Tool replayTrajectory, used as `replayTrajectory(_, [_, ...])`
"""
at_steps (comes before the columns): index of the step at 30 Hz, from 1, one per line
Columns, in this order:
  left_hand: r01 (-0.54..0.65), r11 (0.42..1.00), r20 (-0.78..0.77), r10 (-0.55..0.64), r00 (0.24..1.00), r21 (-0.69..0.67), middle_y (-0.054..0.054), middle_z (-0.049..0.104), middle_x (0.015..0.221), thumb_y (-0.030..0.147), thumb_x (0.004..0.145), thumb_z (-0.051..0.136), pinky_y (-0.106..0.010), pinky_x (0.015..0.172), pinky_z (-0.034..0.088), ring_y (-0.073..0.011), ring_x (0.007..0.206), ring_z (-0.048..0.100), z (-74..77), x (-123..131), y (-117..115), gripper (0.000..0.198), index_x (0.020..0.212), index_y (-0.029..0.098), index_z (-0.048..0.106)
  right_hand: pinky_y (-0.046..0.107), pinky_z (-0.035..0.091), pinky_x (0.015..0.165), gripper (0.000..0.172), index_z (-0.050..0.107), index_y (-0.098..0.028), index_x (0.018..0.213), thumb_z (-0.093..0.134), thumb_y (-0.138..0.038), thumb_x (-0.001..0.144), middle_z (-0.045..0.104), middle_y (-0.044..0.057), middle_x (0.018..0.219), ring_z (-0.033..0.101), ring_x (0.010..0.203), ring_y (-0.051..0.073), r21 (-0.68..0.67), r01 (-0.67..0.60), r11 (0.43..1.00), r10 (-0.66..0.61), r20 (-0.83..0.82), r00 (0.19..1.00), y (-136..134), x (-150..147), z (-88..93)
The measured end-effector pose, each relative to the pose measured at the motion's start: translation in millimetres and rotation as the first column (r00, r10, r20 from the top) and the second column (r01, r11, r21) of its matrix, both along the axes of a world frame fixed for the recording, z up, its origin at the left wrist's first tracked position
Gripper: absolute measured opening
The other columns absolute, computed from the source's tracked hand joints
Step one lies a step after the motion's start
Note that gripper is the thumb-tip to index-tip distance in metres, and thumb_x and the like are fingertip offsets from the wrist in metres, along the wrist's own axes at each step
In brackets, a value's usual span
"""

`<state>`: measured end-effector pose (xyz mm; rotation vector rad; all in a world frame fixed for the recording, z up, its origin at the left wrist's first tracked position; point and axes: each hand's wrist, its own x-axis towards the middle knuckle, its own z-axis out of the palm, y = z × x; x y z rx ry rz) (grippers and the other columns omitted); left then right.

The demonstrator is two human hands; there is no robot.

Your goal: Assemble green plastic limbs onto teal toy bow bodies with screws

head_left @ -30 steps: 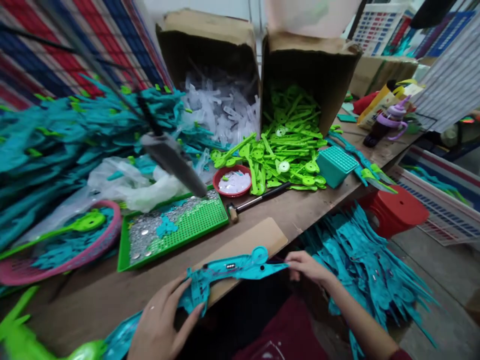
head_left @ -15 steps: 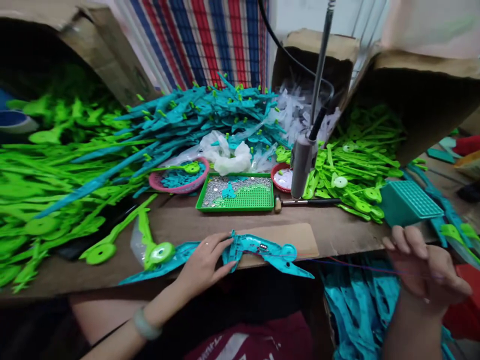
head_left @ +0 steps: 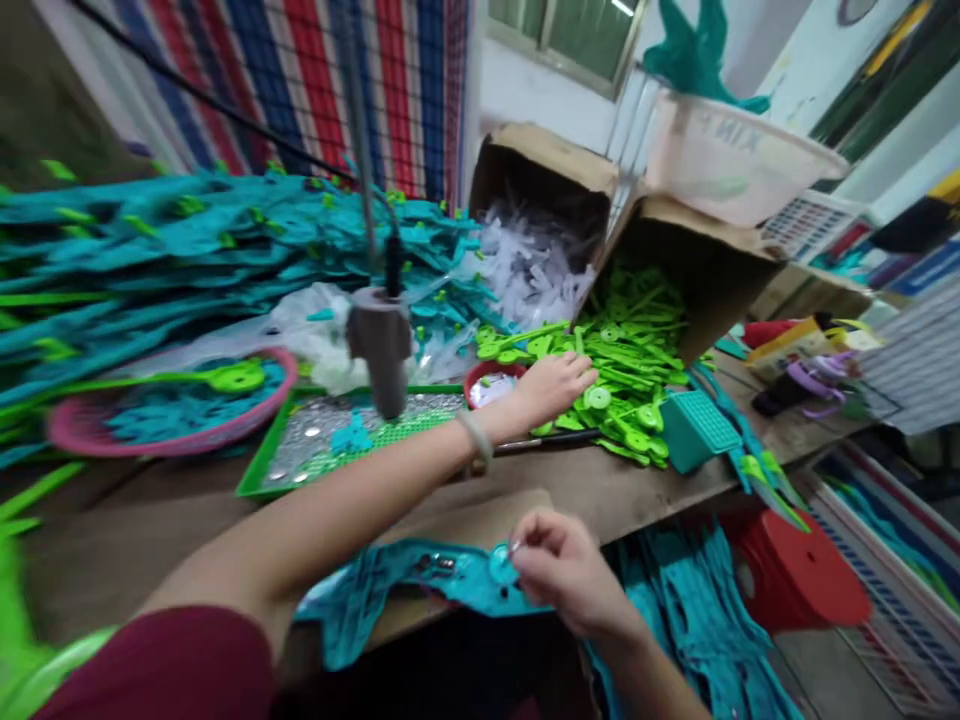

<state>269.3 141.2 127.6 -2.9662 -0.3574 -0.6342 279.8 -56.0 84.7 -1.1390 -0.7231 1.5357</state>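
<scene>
My left hand (head_left: 559, 385) reaches across to the pile of lime-green plastic parts (head_left: 630, 375), its fingers stretched out over the near edge of the pile; no part shows in it. My right hand (head_left: 562, 565) is pinched closed at the round end of a teal plastic shell (head_left: 469, 575) on the table's front edge. What its fingertips hold is too small to make out. Small metal pieces show inside the shell's hollow. Below my left forearm, the shell's left end reaches past the table edge.
A grey electric screwdriver (head_left: 381, 350) hangs over a green tray (head_left: 259, 470) of small metal parts. Around are a pink basket (head_left: 71, 425), a small red basket (head_left: 472, 380), a hammer (head_left: 555, 440), a teal box (head_left: 694, 430), a red stool (head_left: 810, 570) and cartons (head_left: 551, 150).
My left hand has left the teal shell and moved forward and right to the green pile. My right hand, which held a thin wire out to the right, has come in to the shell. The view swung right.
</scene>
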Motion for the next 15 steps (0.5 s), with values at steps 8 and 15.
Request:
replayTrajectory(8, [0.001, 0.999, -0.136, 0.006, 0.991, 0.050, -0.009, 0.067, 0.119, 0.015, 0.094, 0.060, -0.044, 0.100, 0.045, -0.0244, 0.115, 0.060, -21.3, 50.3, 37.1, 0.013, 0.101, 0.016, 0.070, 0.015, 0.025, 0.038, 0.039, 0.067, -0.015, 0.080, 0.086, -0.048, 0.071, 0.054, -0.006, 0.055, 0.032, 0.037, 0.000, -0.085, 0.219, 0.972, -0.215, 0.051, 0.975, -57.5, 27.9, -46.5])
replayTrajectory(15, [-0.263, 0.954, -0.160, 0.240, 0.958, -0.144, -0.019, 0.068, 0.108, 0.006, 0.098, 0.036, -0.043, 0.091, 0.048, -0.0299, 0.111, 0.063, 1.7, -12.8, -23.0, 0.035, 0.113, 0.009, 0.067, 0.020, 0.052, 0.057, 0.041, 0.069, -0.019, 0.082, 0.093, -0.044, 0.060, 0.062, -0.003, 0.066, 0.058, 0.058, 0.008, 0.005, 0.588, 0.809, -0.585, 0.114, 0.803, -30.2, 47.4, -48.7])
